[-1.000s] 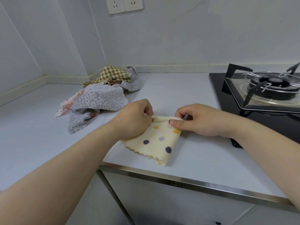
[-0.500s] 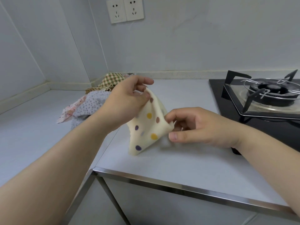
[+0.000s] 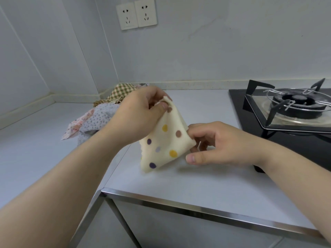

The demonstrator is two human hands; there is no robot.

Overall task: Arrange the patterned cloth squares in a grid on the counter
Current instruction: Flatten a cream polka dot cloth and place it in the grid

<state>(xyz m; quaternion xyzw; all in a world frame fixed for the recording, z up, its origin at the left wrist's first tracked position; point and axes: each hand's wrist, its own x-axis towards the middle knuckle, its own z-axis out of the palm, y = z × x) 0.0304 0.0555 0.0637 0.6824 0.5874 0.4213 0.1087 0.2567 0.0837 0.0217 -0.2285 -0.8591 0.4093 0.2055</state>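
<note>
Fingers (image 3: 162,105) of left hand (image 3: 136,113) and right hand (image 3: 220,144) pinching dotted cloth (image 3: 166,140) over counter (image 3: 206,178) near edge (image 3: 197,210)

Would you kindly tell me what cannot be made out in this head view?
All in the head view:
The pile of cloths: the left hand and forearm cover its right part, so the squares cannot be counted.
The right hand: the polka-dot cloth hides its fingertips, so its grip is unclear.
The stove: cut off by the frame's right edge.

You have: polka-dot cloth (image 3: 166,140) 1 | piled cloths (image 3: 102,117) at least 3 showing | wall sockets (image 3: 127,16) 2 | gas burner (image 3: 297,102) 1
</note>
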